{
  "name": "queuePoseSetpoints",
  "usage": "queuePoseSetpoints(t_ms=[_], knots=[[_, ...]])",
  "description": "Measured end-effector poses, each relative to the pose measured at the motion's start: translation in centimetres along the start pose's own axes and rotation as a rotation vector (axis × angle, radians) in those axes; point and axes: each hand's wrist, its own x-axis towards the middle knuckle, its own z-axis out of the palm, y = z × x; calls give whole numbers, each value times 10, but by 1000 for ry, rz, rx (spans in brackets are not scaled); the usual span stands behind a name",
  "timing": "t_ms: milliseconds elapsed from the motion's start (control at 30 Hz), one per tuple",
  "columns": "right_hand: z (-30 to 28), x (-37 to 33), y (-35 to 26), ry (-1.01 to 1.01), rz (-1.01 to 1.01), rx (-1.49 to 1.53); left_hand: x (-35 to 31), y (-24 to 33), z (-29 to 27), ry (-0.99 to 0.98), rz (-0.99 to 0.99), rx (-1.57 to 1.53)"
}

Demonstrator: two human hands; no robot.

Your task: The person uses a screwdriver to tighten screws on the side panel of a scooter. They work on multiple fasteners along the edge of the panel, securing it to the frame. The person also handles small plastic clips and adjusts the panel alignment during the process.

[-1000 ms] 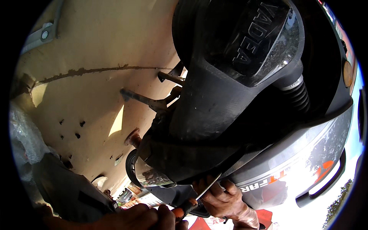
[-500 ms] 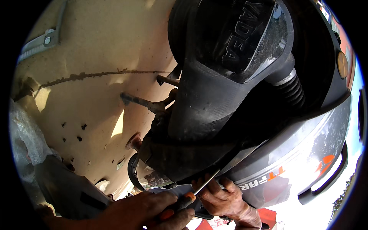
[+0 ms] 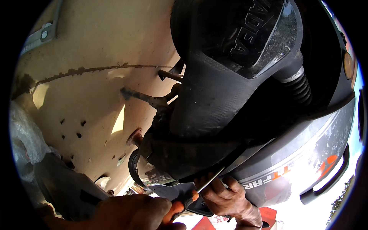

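In my left hand (image 3: 132,211), closed at the lower edge, is a screwdriver (image 3: 180,209) with an orange and black handle. Its thin metal shaft slants up and right to the seam under the dark plastic of a scooter (image 3: 214,99). Whether the tip sits on a screw or in a gap is hidden. Beside the shaft, the bent fingers of my right hand (image 3: 226,199) press up against the lower edge of the grey side panel (image 3: 264,168). The fingertips are partly in shadow, and what they grip cannot be made out.
A black ribbed rubber boot (image 3: 300,90) sits at the scooter's upper right, and a black grab handle (image 3: 326,184) at the right. A stand-like metal bar (image 3: 136,95) juts toward the stained beige floor (image 3: 88,111). Several small dark bits and clear plastic wrap (image 3: 27,142) lie leftward.
The scooter sits slightly farther right in view. My left hand has shifted down and left and turned on the screwdriver, showing more of its handle. My right hand stays nearly in place.
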Motion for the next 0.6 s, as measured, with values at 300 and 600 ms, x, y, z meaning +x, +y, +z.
queuePoseSetpoints(t_ms=[300, 600], knots=[[6, -1, -1, 36, 23, -19, 0, -15, 11, 82, 148, -109], [9, 0, 2, 43, -1, -54, -17, -25, 4, -27, 252, 21]])
